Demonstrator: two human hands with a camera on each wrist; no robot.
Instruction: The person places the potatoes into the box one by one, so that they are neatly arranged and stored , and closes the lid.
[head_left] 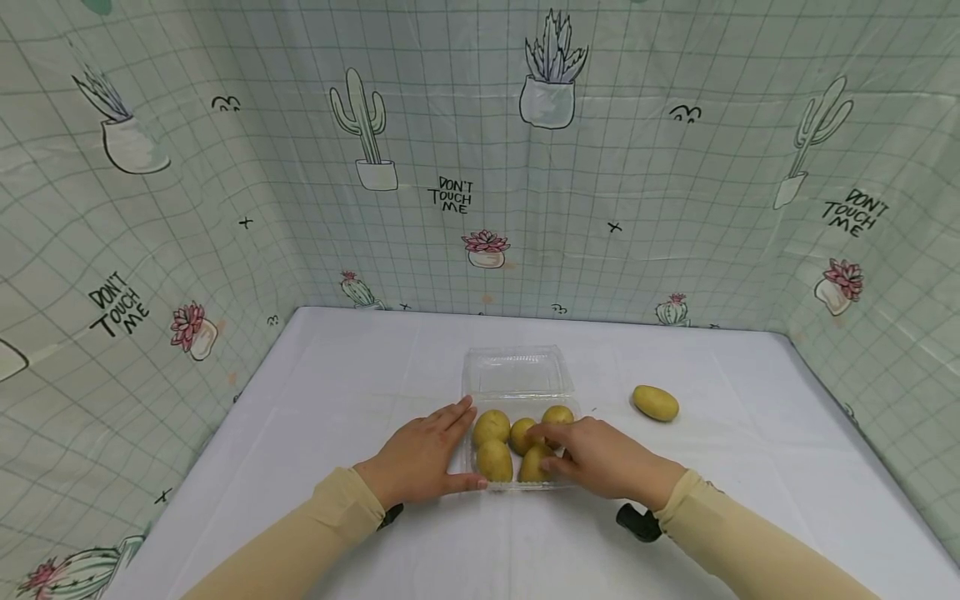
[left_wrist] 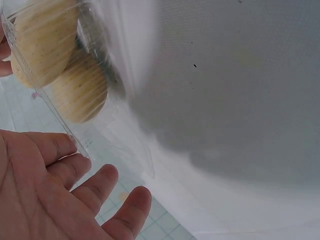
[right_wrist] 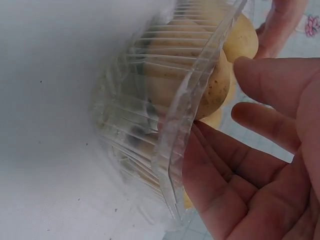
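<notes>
Where the tan sleeves (head_left: 300, 529) end, two bare hands work at a clear plastic box (right_wrist: 172, 155) on the white tabletop (head_left: 750, 450). The left hand (head_left: 420, 454) lies along the box's left side, thumb set wide from nearly straight, slightly parted fingers. The right hand (head_left: 603, 458) reaches over the opposite wall, fingers bent down among the potatoes; I can't tell whether they pinch the near right potato (head_left: 533, 467) or merely rest by it. That worries me a little: the ribbed wall looks flimsy, so a hard push from the right could buckle it or skid the box, and a nudge could make one rounded lump ride up on another.

Five potatoes show inside, yellow-skinned, smooth and faintly speckled: the near left potato (head_left: 494, 462) beside the near right one, then the middle potato (head_left: 522, 437), the far left potato (head_left: 491, 427) and the far right potato (head_left: 558, 414). Beyond them the lid (head_left: 517, 371) is folded back. Off to the right, well apart, lies a loose potato (head_left: 656, 403), longer in shape. Behind everything hangs a cactus-print cloth (head_left: 585, 183).
</notes>
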